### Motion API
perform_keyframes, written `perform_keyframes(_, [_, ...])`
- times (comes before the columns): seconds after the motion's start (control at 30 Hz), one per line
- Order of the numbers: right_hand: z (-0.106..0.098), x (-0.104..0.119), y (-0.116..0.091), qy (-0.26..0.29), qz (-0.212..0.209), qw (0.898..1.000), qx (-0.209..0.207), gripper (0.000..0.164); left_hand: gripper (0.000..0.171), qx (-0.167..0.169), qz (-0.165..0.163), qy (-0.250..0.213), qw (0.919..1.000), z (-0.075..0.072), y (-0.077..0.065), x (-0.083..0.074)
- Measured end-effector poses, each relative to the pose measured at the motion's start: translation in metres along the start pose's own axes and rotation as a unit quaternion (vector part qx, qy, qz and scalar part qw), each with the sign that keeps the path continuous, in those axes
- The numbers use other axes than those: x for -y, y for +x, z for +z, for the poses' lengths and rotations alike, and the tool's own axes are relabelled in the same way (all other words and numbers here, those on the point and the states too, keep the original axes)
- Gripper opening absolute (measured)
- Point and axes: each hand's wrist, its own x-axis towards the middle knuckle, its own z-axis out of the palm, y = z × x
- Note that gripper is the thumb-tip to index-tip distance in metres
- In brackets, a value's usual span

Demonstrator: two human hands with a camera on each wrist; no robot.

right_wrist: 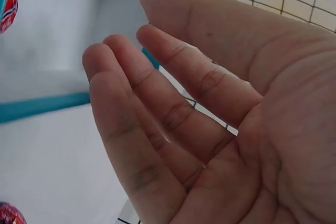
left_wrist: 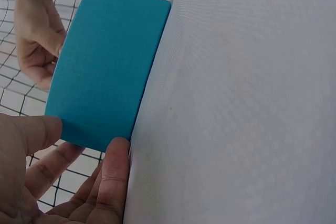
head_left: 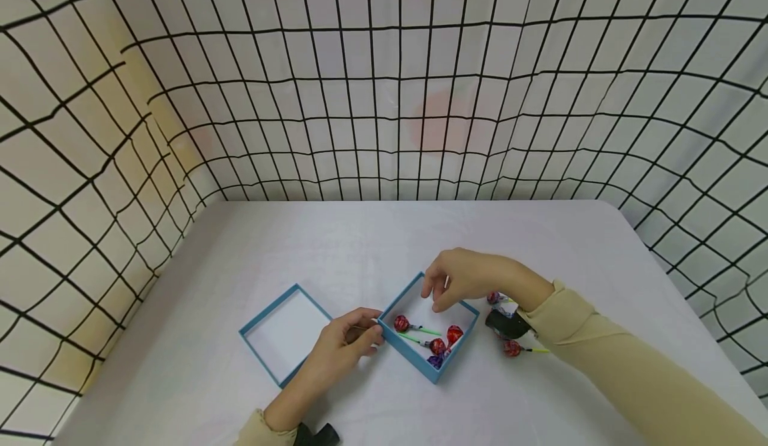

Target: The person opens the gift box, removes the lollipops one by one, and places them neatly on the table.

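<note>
A blue box (head_left: 410, 354) with a white inside stands open on the table. It holds several lollipops, among them a red-wrapped lollipop (head_left: 401, 324) on a green stick and a purple-wrapped one (head_left: 435, 361). My left hand (head_left: 339, 346) holds the box's left corner between thumb and fingers; the left wrist view shows the thumb (left_wrist: 44, 132) against the blue side wall. Over the box's far right part hovers my right hand (head_left: 462, 278), fingers loosely bent. In the right wrist view nothing lies between those fingers (right_wrist: 121, 114).
A shallow blue lid (head_left: 255, 351), white inside, lies left of the box. Right of the box, under and beside the right forearm, lie more lollipops, one a red lollipop (head_left: 512, 348) on a yellow-green stick. A black wire grid (head_left: 396, 79) surrounds the white table (head_left: 240, 233).
</note>
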Motion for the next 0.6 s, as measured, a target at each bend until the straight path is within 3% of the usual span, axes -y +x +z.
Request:
perform_keyframes(0.23, [0.008,0.009,0.013,-0.018,0.023,0.999,0.019,0.024,0.032,0.003,0.000,0.002,1.0000,0.000,0.000,0.000])
perform_keyframes(0.6, [0.029,0.019,0.028,-0.035,0.073,0.997,0.012,0.017,0.032,0.006,0.006,0.004,1.0000,0.000,0.000,-0.001])
